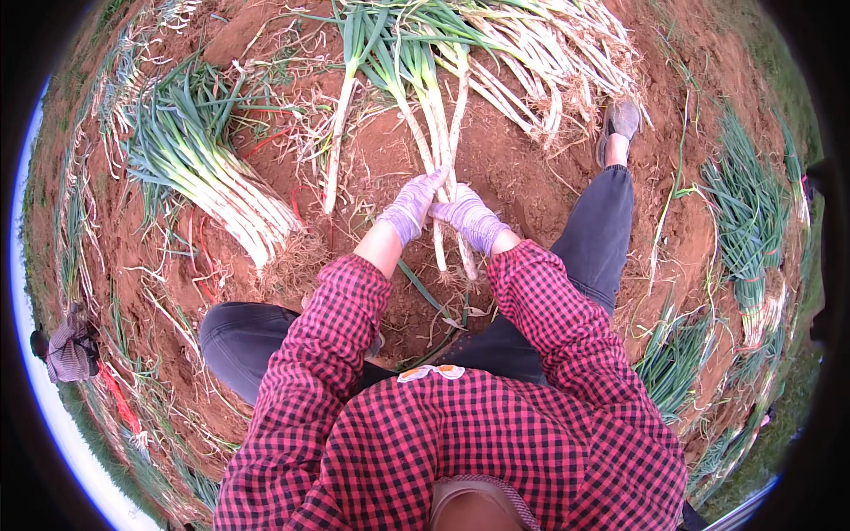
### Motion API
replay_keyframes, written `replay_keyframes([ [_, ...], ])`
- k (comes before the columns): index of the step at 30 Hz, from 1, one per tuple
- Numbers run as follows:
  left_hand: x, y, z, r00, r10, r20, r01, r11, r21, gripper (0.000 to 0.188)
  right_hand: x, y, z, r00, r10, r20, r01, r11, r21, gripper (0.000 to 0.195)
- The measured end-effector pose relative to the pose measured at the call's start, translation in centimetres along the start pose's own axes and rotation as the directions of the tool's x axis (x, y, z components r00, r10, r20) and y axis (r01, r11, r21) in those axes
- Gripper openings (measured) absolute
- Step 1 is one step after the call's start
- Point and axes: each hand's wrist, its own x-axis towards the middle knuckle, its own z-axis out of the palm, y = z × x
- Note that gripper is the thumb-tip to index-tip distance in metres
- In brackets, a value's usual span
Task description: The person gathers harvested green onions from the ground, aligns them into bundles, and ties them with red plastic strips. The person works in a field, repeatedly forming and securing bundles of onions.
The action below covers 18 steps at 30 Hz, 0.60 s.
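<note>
Both of my hands wear thin purple gloves and meet in front of me around a few long green onions (pixel 435 136). My left hand (pixel 410 202) grips the white stalks from the left. From the right, my right hand (pixel 471 216) closes on the same stalks. Their roots hang below my hands, above the soil, and their green tops reach up and away from me. A single green onion (pixel 339 133) lies to the left of them. Beyond, a large loose heap of green onions (pixel 538 60) has its roots towards the right.
A neat pile of green onions (pixel 219 179) lies on the left, beside red strips (pixel 202 245). Tied bundles (pixel 747 219) lie on the right, with more green onions (pixel 677 365) nearer me. Another person (pixel 70 348) is at the far left. Dry leaf scraps litter the red soil (pixel 511 176).
</note>
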Motion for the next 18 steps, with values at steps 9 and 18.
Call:
replay_keyframes([
  [9,-6.3,4.0,0.6,0.976,0.137,-0.168,-0.143,0.989,-0.027,0.019,-5.9,-0.7,-1.3,0.914,0.248,-0.321,-0.264,0.964,-0.008,0.034],
  [18,-11.9,-4.9,0.4,0.994,0.084,0.066,-0.043,0.884,-0.466,0.058,-8.5,0.2,2.1,0.924,0.117,-0.363,-0.082,0.991,0.109,0.021],
])
